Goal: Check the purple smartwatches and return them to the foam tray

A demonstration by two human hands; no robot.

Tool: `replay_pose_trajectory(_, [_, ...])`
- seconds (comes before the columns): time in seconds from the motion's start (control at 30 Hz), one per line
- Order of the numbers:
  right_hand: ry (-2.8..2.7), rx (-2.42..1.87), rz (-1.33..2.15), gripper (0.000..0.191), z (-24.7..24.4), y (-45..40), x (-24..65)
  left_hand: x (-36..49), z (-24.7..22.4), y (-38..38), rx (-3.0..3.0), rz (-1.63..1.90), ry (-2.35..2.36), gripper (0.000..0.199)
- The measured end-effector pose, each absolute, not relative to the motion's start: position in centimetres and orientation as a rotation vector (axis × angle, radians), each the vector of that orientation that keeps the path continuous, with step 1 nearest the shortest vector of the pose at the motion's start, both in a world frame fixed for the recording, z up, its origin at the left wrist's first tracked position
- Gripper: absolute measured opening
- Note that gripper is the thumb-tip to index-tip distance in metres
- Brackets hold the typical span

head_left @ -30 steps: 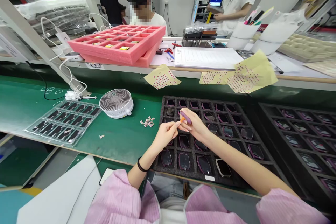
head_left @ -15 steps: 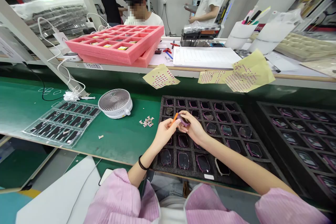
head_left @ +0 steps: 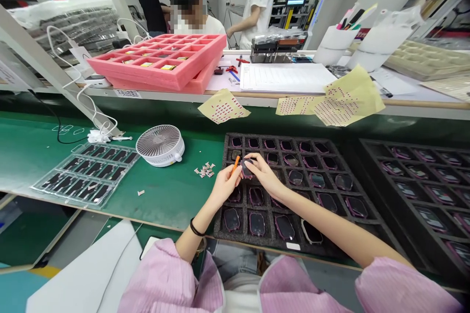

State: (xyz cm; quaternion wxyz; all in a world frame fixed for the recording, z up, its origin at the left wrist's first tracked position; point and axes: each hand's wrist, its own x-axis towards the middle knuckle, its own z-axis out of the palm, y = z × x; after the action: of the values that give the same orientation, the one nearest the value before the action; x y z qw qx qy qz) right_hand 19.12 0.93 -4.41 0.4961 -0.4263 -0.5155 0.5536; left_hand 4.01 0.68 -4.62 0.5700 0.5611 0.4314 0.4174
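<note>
My left hand is closed around a thin orange stick, which points up and away from me. Its fingertips also come against the edge of a dark, purple-framed smartwatch case. From the other side my right hand pinches that case, its fingers partly covering it. Both hands are over a black foam tray, whose compartments hold several similar smartwatch cases, such as a purple-rimmed one. What the stick's lower end touches is hidden by the fingers.
A second black tray of cases lies to the right. On the green mat, leftward, are small metallic pieces, a white fan and a clear tray of black parts. Pink foam trays stand on the shelf; people are behind it.
Both hands have shifted slightly left with the stick and the case. The case has turned so its dark flat face shows more. A standing person behind has moved left.
</note>
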Motion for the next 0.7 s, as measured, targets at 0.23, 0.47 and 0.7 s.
replay_pose_trajectory(0.23, [-1.551,-1.333,0.904,0.026,-7.0,2.1,22.4,-1.7,-5.7,2.1,1.686,0.969,1.538,0.037])
replay_pose_trajectory(0.47, [-1.930,-1.439,0.505,0.017,-6.8,1.6,23.9,-3.1,-5.9,2.1,1.917,0.604,1.855,0.027])
replay_pose_trajectory(0.7, [-2.136,-1.858,0.078,0.031,-7.1,0.5,29.2,-3.5,-5.9,2.2,1.902,0.483,1.981,0.027])
